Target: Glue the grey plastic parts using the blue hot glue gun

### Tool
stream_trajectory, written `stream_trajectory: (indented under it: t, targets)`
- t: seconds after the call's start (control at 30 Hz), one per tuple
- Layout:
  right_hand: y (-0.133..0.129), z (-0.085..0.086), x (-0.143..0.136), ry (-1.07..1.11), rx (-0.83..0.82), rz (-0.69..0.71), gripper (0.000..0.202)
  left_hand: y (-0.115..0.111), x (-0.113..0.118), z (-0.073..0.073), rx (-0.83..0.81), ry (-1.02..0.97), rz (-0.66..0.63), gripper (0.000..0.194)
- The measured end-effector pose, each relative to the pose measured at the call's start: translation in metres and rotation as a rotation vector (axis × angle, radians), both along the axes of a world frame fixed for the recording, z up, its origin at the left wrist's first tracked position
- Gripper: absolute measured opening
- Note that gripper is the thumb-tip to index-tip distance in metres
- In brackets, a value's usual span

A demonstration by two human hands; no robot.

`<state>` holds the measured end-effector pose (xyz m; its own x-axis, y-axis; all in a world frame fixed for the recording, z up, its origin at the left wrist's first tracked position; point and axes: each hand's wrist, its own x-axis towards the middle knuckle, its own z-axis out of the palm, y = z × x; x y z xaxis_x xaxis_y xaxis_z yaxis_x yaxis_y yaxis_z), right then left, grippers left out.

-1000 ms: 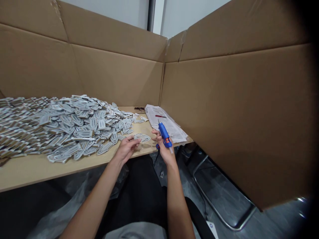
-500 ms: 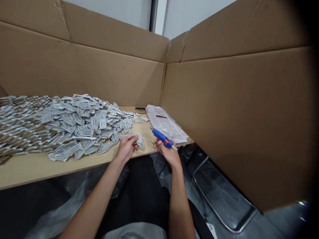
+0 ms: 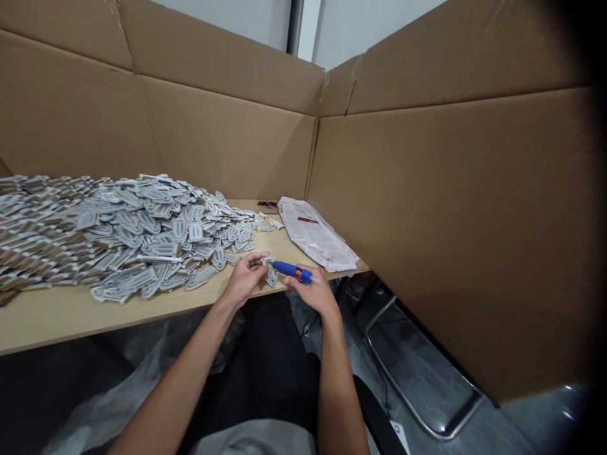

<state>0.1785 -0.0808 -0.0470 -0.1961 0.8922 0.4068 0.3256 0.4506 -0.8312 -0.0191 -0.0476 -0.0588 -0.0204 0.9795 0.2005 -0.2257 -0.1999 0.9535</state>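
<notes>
My left hand (image 3: 245, 277) pinches a small grey-and-white tag-like piece (image 3: 271, 275) just above the table's front edge. In my right hand (image 3: 317, 292) is a blue glue gun (image 3: 290, 270) with an orange part and a clear stick at its back end. The glue gun's nozzle points left and meets the piece, though at this size I cannot tell whether it touches. A large heap of similar grey pieces (image 3: 161, 227) covers the table to the left of my hands.
Printed paper sheets (image 3: 317, 237) lie on the table (image 3: 61, 319) at the right, with a red pen-like item (image 3: 308, 220) on top. Cardboard walls (image 3: 227, 136) enclose the back and right side. A metal chair frame (image 3: 408, 404) stands on the floor at lower right.
My right hand has swung the glue gun left, bringing its nozzle to the piece in my left hand. The left hand has turned slightly and still grips the piece.
</notes>
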Motion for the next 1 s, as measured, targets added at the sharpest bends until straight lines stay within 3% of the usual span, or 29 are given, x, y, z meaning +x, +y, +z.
stream_trajectory:
  t: [1.0]
  targets:
    - [-0.0026, 0.0045, 0.001, -0.022, -0.064, -0.056, 0.04, -0.0065, 0.0016, 0.0062, 0.017, 0.027, 0.007, 0.042]
